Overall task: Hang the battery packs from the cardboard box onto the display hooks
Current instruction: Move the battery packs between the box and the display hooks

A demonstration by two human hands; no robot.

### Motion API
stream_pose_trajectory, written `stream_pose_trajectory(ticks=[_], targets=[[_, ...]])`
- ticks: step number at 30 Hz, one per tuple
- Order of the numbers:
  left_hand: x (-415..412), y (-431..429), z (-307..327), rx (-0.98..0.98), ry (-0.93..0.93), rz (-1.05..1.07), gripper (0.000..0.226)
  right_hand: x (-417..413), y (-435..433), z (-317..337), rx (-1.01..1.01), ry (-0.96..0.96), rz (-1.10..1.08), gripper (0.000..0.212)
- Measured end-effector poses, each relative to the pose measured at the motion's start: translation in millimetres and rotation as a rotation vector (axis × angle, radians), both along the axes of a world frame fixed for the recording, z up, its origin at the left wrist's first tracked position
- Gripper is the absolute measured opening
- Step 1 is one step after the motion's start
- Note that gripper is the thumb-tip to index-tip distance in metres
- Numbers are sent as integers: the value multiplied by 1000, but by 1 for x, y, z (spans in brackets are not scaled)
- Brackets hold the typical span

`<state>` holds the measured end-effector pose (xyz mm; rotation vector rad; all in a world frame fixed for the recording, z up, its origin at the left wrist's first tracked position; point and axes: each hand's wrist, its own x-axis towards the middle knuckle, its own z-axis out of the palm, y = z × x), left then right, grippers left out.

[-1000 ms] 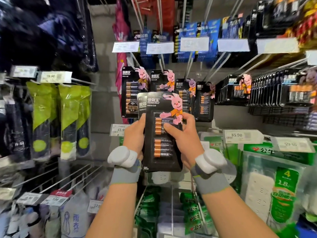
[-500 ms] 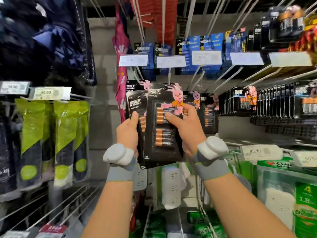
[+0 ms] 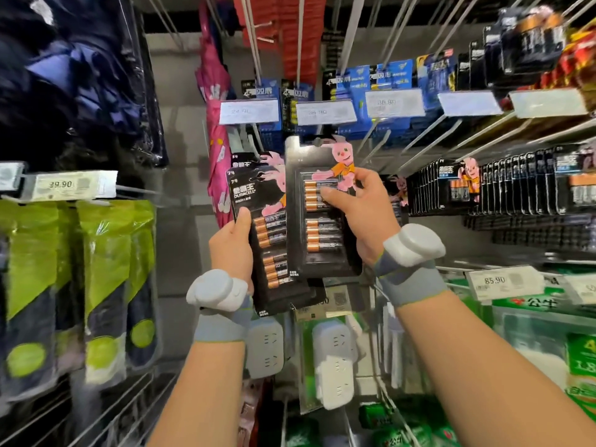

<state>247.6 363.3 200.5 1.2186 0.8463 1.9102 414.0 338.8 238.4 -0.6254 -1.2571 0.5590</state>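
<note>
My right hand (image 3: 356, 209) grips a black battery pack (image 3: 317, 227) with a pink rabbit on it, thumb across its front, and holds it up with its top hole near the display hooks (image 3: 374, 150). My left hand (image 3: 233, 245) holds a small stack of the same black battery packs (image 3: 269, 246) by their left edge, slightly lower and to the left. More identical packs (image 3: 251, 161) hang on a hook behind them. The cardboard box is not in view.
White price tags (image 3: 325, 112) sit on the hook ends above. Rows of black battery packs (image 3: 503, 188) hang at the right, blue packs (image 3: 387, 79) above. Green pouches (image 3: 106, 285) hang at the left. White power strips (image 3: 333, 366) and green boxes (image 3: 548, 317) fill the lower shelves.
My right hand has lifted one pack up and to the right, away from the stack. The stack stays in my left hand. The view has tilted upward.
</note>
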Motion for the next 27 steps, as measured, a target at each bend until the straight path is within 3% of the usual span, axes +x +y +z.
stream_pose_trajectory(ticks=[5,27], targets=[[-6,6,-1,31,-19,-2,27,-2,4,12,-19,-12,-41,52],[-7,-6,-6,32,-41,60,32,16,8,10,-30,-24,-55,49]])
